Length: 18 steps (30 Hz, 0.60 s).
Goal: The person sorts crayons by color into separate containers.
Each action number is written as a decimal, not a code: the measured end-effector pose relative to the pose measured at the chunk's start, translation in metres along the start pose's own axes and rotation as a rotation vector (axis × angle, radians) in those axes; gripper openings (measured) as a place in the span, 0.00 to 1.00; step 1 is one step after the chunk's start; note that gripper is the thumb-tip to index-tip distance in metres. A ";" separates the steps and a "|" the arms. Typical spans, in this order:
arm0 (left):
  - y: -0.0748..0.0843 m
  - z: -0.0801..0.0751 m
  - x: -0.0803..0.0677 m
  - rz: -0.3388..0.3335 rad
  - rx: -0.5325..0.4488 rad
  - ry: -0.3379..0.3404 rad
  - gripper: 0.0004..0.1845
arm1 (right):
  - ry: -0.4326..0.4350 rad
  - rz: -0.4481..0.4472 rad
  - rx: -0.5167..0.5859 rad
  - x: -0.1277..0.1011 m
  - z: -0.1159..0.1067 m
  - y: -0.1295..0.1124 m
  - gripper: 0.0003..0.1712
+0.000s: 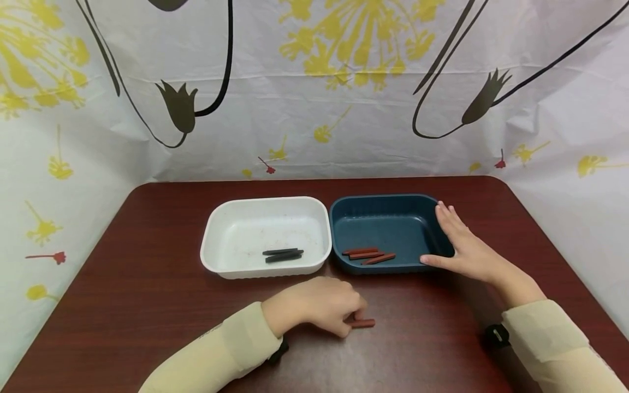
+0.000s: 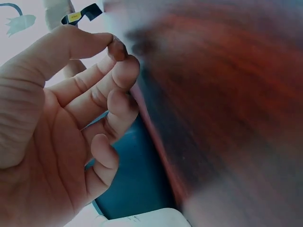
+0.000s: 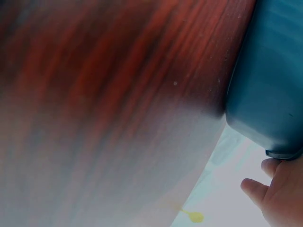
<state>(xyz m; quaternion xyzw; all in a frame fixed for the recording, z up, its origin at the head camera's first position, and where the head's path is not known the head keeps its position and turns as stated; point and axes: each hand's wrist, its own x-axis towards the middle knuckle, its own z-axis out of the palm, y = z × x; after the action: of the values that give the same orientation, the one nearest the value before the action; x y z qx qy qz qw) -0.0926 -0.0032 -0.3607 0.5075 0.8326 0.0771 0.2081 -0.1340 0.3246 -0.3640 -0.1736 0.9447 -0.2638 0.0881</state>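
My left hand (image 1: 326,305) is low over the table in front of the two tubs. Its thumb and fingertips pinch a short red-brown crayon-like stick (image 1: 362,323), whose right end sticks out past the fingers. In the left wrist view, the stick's end (image 2: 117,48) shows between thumb and index finger, with the other fingers loosely bent. My right hand (image 1: 464,245) rests at the right end of a dark blue tub (image 1: 388,269), fingers spread along the rim and thumb at the front corner. Several similar red-brown sticks (image 1: 363,255) lie inside this tub.
Left of the blue tub, right beside it, stands a white tub (image 1: 216,262) with a few black sticks (image 1: 284,255) in it. Both tubs are on a dark red wood-grain table (image 1: 162,262). A white printed cloth (image 1: 295,125) hangs behind the table and at both sides.
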 end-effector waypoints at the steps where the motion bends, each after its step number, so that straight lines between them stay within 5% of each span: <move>1: 0.000 -0.001 0.000 0.003 -0.003 0.006 0.07 | -0.002 -0.001 -0.001 0.000 0.000 0.000 0.67; 18: -0.006 -0.028 -0.006 -0.007 -0.081 0.093 0.07 | 0.006 0.007 0.008 -0.001 0.002 0.001 0.67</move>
<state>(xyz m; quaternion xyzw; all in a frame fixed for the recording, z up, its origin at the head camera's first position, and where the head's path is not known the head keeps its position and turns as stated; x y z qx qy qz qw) -0.1066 -0.0087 -0.3362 0.4915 0.8393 0.1336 0.1899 -0.1325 0.3250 -0.3659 -0.1692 0.9445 -0.2678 0.0867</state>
